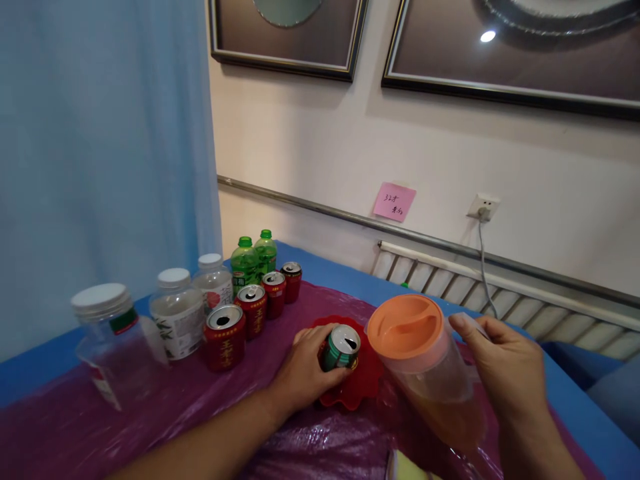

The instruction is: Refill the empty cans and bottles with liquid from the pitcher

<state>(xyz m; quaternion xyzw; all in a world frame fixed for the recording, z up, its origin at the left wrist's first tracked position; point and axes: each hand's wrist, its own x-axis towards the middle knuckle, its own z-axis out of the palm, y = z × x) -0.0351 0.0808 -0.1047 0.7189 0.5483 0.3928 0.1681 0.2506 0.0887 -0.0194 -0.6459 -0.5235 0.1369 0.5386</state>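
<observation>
- Left hand [303,373]: fingers [311,337] wrapped round the opened green can [344,347], which sits on the red plate [367,390], mid tabletop [150,427].
- Right hand [505,373]: closed on the pitcher [430,387], tipped toward the can.
- I'd steady the can, line the orange lid [406,327] up over its mouth, tilt slowly.

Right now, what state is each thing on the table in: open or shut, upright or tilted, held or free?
Green can: opened, tilted, held by left hand over red plate.
Pitcher: lid on, tilted toward the can, amber liquid inside, held by right hand.
Red cans: four, upright, nearest opened.
Green bottles: two, capped, upright.
Clear bottles: two, capped, upright.
Jar: lid on.
</observation>
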